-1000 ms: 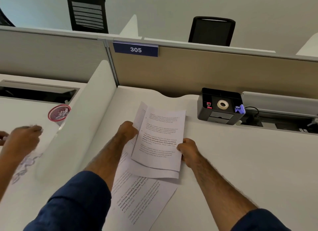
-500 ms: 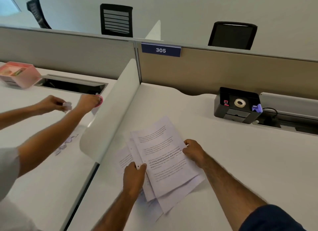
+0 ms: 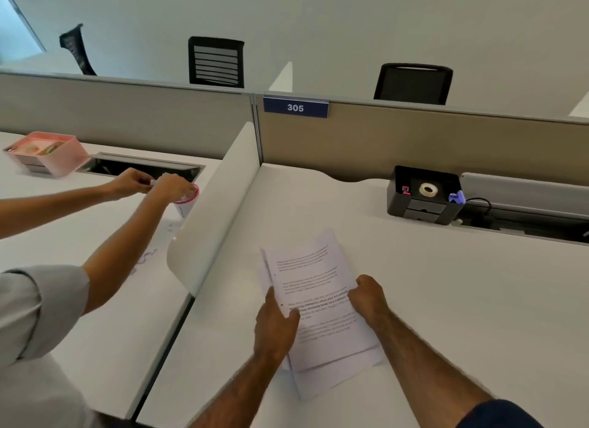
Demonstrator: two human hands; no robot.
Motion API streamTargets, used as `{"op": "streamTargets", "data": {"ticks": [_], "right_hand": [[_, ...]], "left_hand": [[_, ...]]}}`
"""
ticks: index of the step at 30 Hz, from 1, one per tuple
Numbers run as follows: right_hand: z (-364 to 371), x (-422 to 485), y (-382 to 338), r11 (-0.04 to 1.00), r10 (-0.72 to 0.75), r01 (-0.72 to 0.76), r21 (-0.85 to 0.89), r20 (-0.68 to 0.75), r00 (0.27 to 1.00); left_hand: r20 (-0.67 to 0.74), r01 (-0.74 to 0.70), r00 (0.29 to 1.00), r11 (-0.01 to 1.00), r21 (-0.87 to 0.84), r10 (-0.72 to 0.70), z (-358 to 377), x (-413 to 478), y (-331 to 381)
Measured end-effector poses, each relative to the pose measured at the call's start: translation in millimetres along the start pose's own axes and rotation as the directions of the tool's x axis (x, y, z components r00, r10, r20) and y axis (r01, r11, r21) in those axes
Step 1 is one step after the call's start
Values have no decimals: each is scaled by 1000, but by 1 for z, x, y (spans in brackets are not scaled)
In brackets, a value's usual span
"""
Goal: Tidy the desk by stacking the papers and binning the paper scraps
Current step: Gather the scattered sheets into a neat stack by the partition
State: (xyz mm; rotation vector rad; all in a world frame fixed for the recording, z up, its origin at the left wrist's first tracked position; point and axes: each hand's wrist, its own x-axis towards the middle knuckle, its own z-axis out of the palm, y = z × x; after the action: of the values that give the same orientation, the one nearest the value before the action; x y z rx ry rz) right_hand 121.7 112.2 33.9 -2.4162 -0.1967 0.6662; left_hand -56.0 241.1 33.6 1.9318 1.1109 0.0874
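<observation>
While the left hand (image 3: 275, 327) pinches the left edge of the papers (image 3: 306, 265) with its thumb on top, the right hand (image 3: 366, 297) curls round their right edge. Between the hands, the sheets rest fanned and uneven on the white desk (image 3: 446, 300). Well beyond the right hand sits a black organiser (image 3: 414, 210) holding a tape roll (image 3: 428, 190).

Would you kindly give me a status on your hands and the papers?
Left hand grips left edge of printed white paper sheets; right hand grips right edge. Sheets gathered, edges uneven. Black desk organiser sits apart, behind.
</observation>
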Motion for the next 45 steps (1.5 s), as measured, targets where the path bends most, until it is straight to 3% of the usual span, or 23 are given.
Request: {"op": "streamTargets", "data": {"ticks": [5, 8, 13, 21, 25, 31, 33, 37, 40, 42, 43, 45], "right_hand": [[-28, -22, 42, 988, 156, -156, 13, -158, 975], [-34, -32, 60, 989, 146, -141, 37, -182, 973], [-41, -48, 67, 964, 166, -126, 235, -163, 973], [-69, -72, 105, 807, 303, -230, 544, -47, 952], [-92, -62, 125, 751, 299, -213, 625, -35, 953], [-135, -42, 174, 646, 253, -274, 712, 140, 957], [-151, -36, 189, 630, 167, -299, 717, 251, 953], [-167, -17, 208, 713, 22, -190, 675, 248, 968], [-190, -9, 222, 706, -1, -170, 687, 241, 970], [-209, -8, 227, 669, -35, -178, 721, 269, 962], [-217, -7, 230, 650, -60, -178, 739, 284, 957], [-234, -7, 229, 628, -107, -171, 759, 303, 947]], "left_hand": [[-21, 3, 1000, 973, 232, 2, 24, -13, 7], [36, -71, 997, 959, 273, 63, 41, -27, 19], [74, -58, 996, 980, 188, 45, 59, -29, 37], [191, 50, 980, 997, 57, -60, 81, -30, 70], [303, 82, 951, 994, -74, -56, 104, -26, 75], [306, -134, 949, 974, 185, 72, 130, -47, 94], [296, -187, 949, 952, 244, 110, 151, -56, 106], [257, -225, 953, 941, 252, 159, 185, -72, 125], [168, -164, 977, 969, 183, 134, 202, -76, 134], [82, -84, 993, 996, 31, 81, 205, -73, 141], [96, -22, 995, 995, -99, 32, 202, -72, 148], [281, 102, 960, 912, -398, 16, 192, -70, 161]]}}
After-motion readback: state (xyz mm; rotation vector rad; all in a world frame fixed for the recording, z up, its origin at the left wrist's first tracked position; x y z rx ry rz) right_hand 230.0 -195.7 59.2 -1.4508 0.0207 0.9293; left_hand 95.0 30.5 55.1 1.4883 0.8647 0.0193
